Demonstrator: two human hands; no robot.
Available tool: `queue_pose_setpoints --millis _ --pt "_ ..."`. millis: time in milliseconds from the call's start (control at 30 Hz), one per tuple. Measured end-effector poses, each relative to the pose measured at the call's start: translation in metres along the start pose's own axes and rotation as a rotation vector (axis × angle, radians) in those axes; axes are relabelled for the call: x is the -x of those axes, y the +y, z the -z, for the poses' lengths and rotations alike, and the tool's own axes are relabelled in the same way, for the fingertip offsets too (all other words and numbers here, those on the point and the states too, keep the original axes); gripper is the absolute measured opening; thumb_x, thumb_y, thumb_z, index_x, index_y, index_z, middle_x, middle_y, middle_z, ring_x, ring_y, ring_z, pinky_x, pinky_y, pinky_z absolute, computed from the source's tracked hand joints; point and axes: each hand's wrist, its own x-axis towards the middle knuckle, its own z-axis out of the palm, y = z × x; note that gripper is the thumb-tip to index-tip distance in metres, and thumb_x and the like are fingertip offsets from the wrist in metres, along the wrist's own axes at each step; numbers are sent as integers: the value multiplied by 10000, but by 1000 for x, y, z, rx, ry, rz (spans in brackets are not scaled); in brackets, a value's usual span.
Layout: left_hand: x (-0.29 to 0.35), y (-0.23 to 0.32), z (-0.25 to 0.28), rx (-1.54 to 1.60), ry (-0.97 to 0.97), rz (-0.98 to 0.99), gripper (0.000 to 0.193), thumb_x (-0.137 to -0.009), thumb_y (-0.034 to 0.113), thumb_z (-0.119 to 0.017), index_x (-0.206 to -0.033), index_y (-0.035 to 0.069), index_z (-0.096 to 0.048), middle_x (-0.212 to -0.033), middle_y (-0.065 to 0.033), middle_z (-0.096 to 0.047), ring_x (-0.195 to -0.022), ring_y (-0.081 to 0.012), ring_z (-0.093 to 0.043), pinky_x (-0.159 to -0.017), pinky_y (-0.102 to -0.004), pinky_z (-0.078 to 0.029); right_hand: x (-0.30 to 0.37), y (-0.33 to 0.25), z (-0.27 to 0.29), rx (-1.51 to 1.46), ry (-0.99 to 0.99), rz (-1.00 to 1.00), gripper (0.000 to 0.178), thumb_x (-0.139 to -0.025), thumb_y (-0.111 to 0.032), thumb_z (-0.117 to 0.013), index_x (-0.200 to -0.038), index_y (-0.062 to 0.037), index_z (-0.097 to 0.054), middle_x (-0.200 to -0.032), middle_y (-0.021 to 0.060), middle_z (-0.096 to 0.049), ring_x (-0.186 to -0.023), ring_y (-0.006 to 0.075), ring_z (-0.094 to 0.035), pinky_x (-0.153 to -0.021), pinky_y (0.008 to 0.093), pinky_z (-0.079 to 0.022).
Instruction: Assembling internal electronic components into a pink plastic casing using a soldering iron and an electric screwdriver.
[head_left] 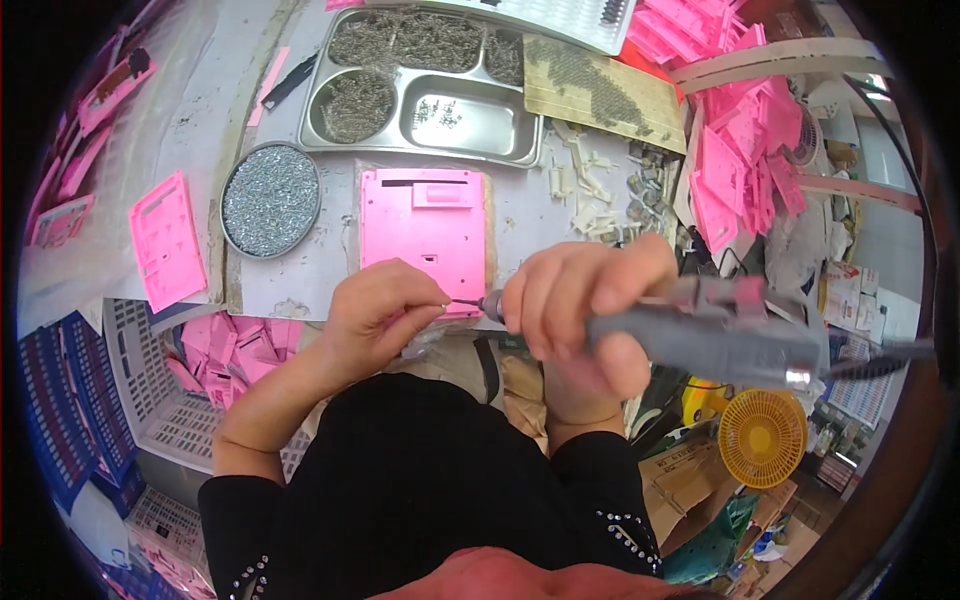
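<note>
My right hand [585, 310] grasps the grey driver [710, 345], likely hefty; my left hand [383, 308] pinches beside its bit [466, 302], contents unclear. The pink panel [410, 230], just beyond, is probably light, stiff: hold its edges.

Bright, with curved, black-rimmed edges
</note>
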Motion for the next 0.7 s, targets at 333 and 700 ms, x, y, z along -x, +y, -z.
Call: queue_pose_setpoints --millis 333,700 --pt "2 -2 -17 25 36 -6 168 -837 -17 -772 -977 47 -707 -855 -84 -702 -746 -236 -664 -664 -334 -517 9 -6 -5 112 8 26 315 -919 -274 -716 -1075 -134 -480 -636 9 -557 -508 160 -556 -584 356 -522" --pt "0 -5 -17 -297 43 -357 210 -772 33 -823 -925 45 -680 -842 -81 -693 -704 -244 -659 -587 -360 -512 19 -6 3 87 25 -17 302 -927 -259 -733 -1062 -131 -494 -639 7 -545 -526 166 -552 -620 352 -519"
